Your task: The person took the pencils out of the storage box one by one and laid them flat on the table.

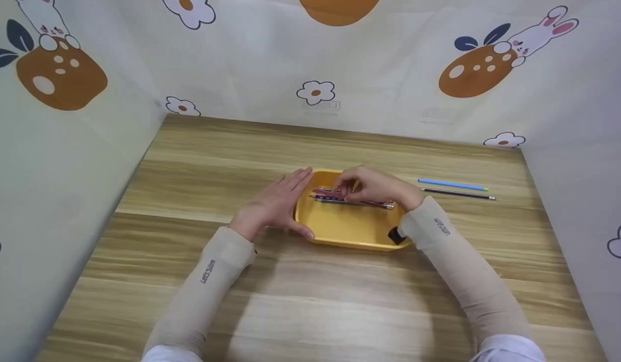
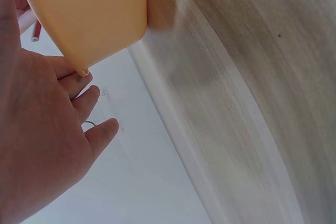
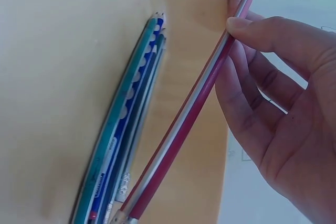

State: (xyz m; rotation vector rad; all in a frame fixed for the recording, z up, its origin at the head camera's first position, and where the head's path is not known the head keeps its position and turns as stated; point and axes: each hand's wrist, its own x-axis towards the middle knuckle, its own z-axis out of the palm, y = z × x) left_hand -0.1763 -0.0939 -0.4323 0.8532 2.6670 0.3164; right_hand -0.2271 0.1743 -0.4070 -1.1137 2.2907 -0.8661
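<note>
Your beige-sleeved forearms [image 1: 192,301], nearest the head camera, reach up the wooden table [image 1: 185,186] to the yellow tray [image 1: 340,226]. Your left hand [image 1: 278,203] rests along the tray's left side, fingers straight and touching the rim, with the thumb by the near corner; it is not clenched on anything. Your right hand [image 1: 376,187] pinches a red, silver-striped pencil [image 3: 191,106] between thumb and fingers, over the tray. Beside that pencil, a bundle of pencils [image 3: 111,129], green, dotted blue and darker ones, lies closely side by side on the tray floor; you can't tell whether its lower end touches them. Outside, to the tray's right, a light-blue pencil [image 1: 452,184] and a dark pencil [image 1: 458,193] lie on the table, near each other. Handling the red pencil at the tray seems to be the step in hand; whether you are laying it in or lifting it out cannot be told. Either way, the next move likely calls for a steady pinch, the left hand bracing the tray, and care not to scatter the bundle.
</note>
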